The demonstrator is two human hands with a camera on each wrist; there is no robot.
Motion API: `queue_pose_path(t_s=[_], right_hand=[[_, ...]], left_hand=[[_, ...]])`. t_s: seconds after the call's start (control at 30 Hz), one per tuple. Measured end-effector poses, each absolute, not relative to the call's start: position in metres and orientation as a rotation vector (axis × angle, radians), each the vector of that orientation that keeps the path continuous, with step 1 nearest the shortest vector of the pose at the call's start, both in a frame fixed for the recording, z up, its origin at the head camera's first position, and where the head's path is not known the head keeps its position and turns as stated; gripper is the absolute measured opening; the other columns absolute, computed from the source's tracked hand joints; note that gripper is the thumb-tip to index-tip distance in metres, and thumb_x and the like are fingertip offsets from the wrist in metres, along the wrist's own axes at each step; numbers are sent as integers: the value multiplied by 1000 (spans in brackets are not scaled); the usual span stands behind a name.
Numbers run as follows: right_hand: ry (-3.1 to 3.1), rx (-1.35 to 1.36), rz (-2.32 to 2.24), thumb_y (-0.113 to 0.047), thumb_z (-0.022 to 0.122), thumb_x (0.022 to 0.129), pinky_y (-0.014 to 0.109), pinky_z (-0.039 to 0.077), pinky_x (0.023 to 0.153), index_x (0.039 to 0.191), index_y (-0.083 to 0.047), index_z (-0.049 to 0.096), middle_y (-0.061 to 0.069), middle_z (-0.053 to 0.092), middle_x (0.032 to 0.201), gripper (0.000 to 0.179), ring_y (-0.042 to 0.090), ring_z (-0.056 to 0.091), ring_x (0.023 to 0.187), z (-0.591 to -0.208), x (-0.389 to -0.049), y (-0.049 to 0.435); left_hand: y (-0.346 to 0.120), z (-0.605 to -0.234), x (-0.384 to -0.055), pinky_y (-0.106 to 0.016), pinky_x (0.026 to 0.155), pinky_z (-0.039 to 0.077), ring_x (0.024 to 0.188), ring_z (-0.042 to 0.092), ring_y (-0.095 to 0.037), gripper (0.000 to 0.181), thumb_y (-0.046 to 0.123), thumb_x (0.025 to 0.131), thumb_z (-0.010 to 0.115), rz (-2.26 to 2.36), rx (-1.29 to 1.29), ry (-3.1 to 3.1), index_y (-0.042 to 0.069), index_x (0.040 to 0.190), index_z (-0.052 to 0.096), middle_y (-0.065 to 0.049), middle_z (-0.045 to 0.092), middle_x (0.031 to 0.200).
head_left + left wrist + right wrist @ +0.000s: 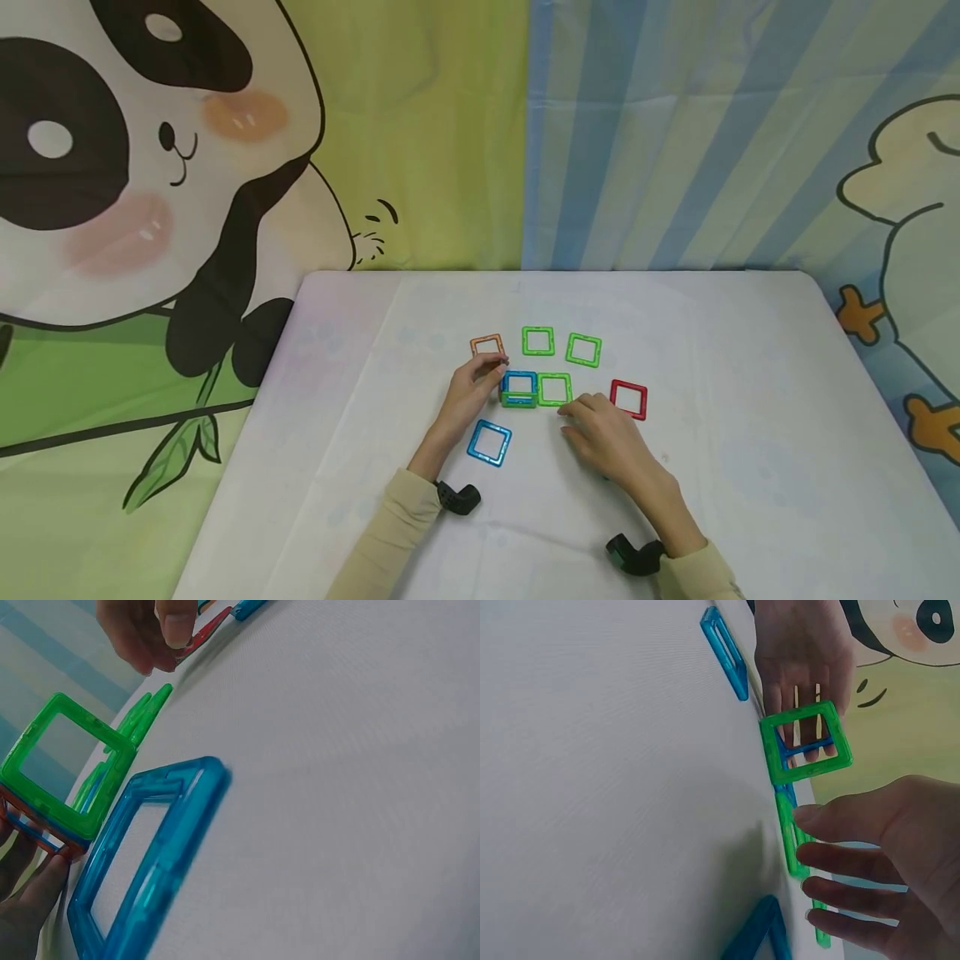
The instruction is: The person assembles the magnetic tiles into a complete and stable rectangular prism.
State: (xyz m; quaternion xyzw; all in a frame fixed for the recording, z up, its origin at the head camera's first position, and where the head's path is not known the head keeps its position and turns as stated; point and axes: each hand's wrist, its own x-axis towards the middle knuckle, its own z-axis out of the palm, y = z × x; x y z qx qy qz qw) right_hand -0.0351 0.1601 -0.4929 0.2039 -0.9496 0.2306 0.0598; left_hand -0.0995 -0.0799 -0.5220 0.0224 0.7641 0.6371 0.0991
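My left hand [478,379] is at the left edge of a blue magnetic tile [519,373] lying flat. Its thumb and fingers pinch an orange-red magnetic tile [71,848], which stands on edge and is partly hidden. A green magnetic tile [112,774] stands upright along the blue tile's near edge. Another green tile [555,403] lies flat, joining the blue one on the right. Beside its near right corner is my right hand [606,435], fingers slightly bent and holding nothing; whether they touch that tile I cannot tell.
Loose square tiles lie around: an orange one [486,338] behind the left hand, two green ones [537,329] [583,337] at the back, a red one [628,384] at right, a blue one [489,423] in front. A blue angled piece [750,934] lies near the right wrist. The white table [712,333] meets curtains behind.
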Motion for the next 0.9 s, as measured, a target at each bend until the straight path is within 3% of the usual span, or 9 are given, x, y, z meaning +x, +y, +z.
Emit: queue_pose_path(t_s=[0.33, 0.5, 0.9], right_hand=[[-2718, 733, 734, 0, 90, 71, 45, 58, 87, 97, -5, 75, 9, 73, 103, 31, 29, 68, 100, -501, -23, 176], [-2740, 707, 732, -3, 92, 71, 48, 58, 90, 99, -4, 75, 12, 73, 107, 32, 31, 67, 104, -504, -17, 182], [-2864, 635, 681, -14, 95, 71, 51, 57, 94, 113, -7, 74, 12, 70, 119, 47, 33, 63, 113, -502, -2, 193]], left_hand=[[-78, -518, -97, -52, 115, 41, 135, 55, -30, 35, 23, 105, 61, 1889, 60, 2264, 9, 137, 62, -10, 64, 138], [-81, -521, -99, -49, 116, 41, 134, 56, -25, 35, 30, 104, 61, 1871, 67, 2262, 15, 136, 64, -4, 65, 137], [-80, -523, -100, -51, 117, 40, 134, 56, -25, 35, 30, 104, 62, 1852, 67, 2280, 15, 136, 64, -4, 66, 137]])
